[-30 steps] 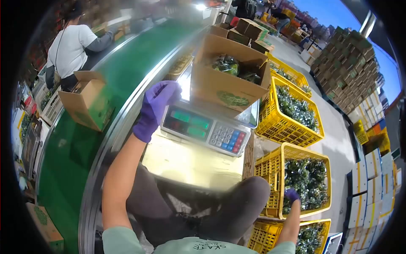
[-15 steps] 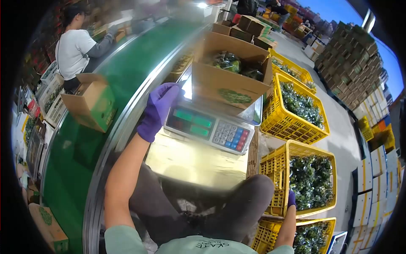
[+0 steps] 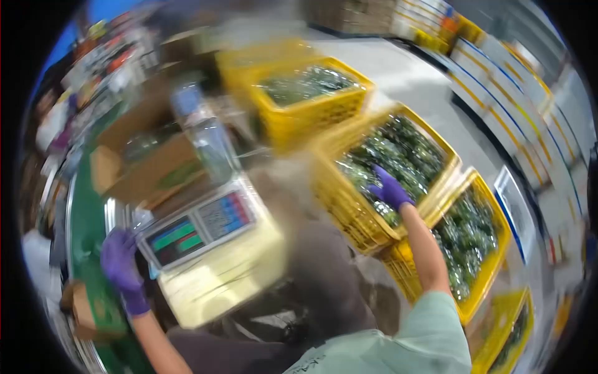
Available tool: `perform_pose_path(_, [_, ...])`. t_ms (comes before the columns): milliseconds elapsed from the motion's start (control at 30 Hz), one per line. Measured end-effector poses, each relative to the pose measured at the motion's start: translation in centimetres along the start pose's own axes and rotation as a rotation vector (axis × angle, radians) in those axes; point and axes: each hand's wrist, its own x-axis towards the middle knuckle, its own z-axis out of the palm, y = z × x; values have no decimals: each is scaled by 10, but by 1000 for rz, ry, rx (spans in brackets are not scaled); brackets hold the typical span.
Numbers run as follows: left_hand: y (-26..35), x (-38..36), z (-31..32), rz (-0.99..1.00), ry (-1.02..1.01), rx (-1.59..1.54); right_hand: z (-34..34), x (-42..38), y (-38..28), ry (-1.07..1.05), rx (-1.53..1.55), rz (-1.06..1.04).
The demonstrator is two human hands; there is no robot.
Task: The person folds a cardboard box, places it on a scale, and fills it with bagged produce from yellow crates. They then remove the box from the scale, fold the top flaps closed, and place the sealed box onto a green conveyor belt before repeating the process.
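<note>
My right hand (image 3: pixel 392 189), in a purple glove, reaches into a yellow crate (image 3: pixel 324 192) of dark green vegetables in clear plastic bags (image 3: pixel 399 149). Its fingers look apart and rest on the bags, with nothing lifted. At the left, my gloved left hand (image 3: pixel 120 262) is beside the near left corner of a digital scale (image 3: pixel 199 221) with a lit green display. Motion blur hides how its fingers are set. An open cardboard box (image 3: pixel 156 168) with clear-wrapped contents sits on the scale's platform, behind the keypad.
Another yellow crate of bagged greens (image 3: pixel 458 237) stands nearer, and one more (image 3: pixel 311 112) farther off. A green conveyor belt (image 3: pixel 87 243) runs along the left, carrying a cardboard box (image 3: pixel 93 311). White boxes (image 3: pixel 498 93) are stacked at the right.
My view has swung to the right, toward the crates. My right hand has moved from the crate's edge onto the bagged greens. My left hand remains near the scale's left side.
</note>
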Motion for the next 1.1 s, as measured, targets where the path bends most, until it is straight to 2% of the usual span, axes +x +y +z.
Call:
perform_pose_path(33, [-11, 10, -28, 52, -109, 144, -6, -20, 4, 141, 36, -30])
perform_pose_path(100, [-46, 43, -91, 99, -364, 236, -24, -58, 34, 335, -58, 48])
perform_pose_path(167, [-34, 36, -71, -91, -131, 182, -43, -108, 77, 534, -182, 170])
perform_pose_path(200, [-24, 32, -54, -157, -69, 151, -57, -139, 101, 584, -178, 290])
perform_pose_path(233, [-17, 31, -41, -218, 1, 127, -68, -167, 141, 549, -218, 390])
perform_pose_path(267, [-21, 36, -40, -258, 55, 71, -70, -204, 166, 660, -256, 527])
perform_pose_path(300, [-28, 41, -45, -258, 42, 76, -76, -241, 199, 553, -305, 728])
perform_pose_path(333, [-35, 41, -55, -170, -24, 167, -75, -274, 228, 557, -325, 886])
perform_pose_path(367, [-46, 47, -70, -88, -90, 257, -83, -300, 231, 496, -223, 1022])
perform_pose_path(400, [-62, 61, -100, -52, -230, 241, -71, -323, 267, 605, -175, 1019])
perform_pose_path(433, [-61, 60, -103, -72, -210, 245, -73, -326, 273, 603, -171, 1031])
perform_pose_path(500, [-61, 55, -96, -142, -144, 243, -84, -319, 269, 592, 206, 1018])
perform_pose_path(533, [-60, 54, -94, -171, -124, 244, -87, -301, 256, 548, 73, 1030])
perform_pose_path(600, [-63, 50, -94, -219, -107, 245, -60, -269, 278, 628, 269, 1051])
perform_pose_path(633, [-65, 49, -93, -243, -104, 243, -31, -246, 283, 828, 315, 1032])
perform_pose_path(667, [-68, 47, -95, -271, -101, 238, -50, -225, 227, 759, 616, 1183])
perform_pose_path(700, [-70, 44, -94, -295, -101, 233, 1, -226, 301, 751, 208, 1081])
perform_pose_path(767, [-76, 45, -97, -308, -120, 239, 9, -226, 304, 856, 278, 1019])
perform_pose_path(833, [-77, 54, -106, -256, -186, 304, 5, -247, 307, 824, 829, 906])
perform_pose_path(867, [-83, 54, -115, -218, -237, 363, -19, -257, 274, 826, 1096, 959])
perform_pose_path(900, [-88, 49, -120, -187, -285, 422, -34, -269, 259, 735, 1133, 1006])
perform_pose_path(933, [-87, 49, -115, -263, -167, 341, -39, -281, 251, 807, 1306, 893])
perform_pose_path(967, [-84, 49, -113, -267, -162, 339, -41, -290, 242, 874, 1479, 769])
perform_pose_path(1000, [-80, 49, -112, -260, -158, 311, -45, -296, 231, 871, 1476, 765])
perform_pose_path(1033, [-72, 45, -102, -251, -152, 279, -53, -300, 218, 835, 1599, 604])
perform_pose_path(1067, [-53, 28, -69, -265, -36, 260, -63, -302, 205, 789, 1714, 436])
perform_pose_path(1100, [-53, 35, -73, -265, -22, 250, -73, -296, 188, 777, 1709, 421])
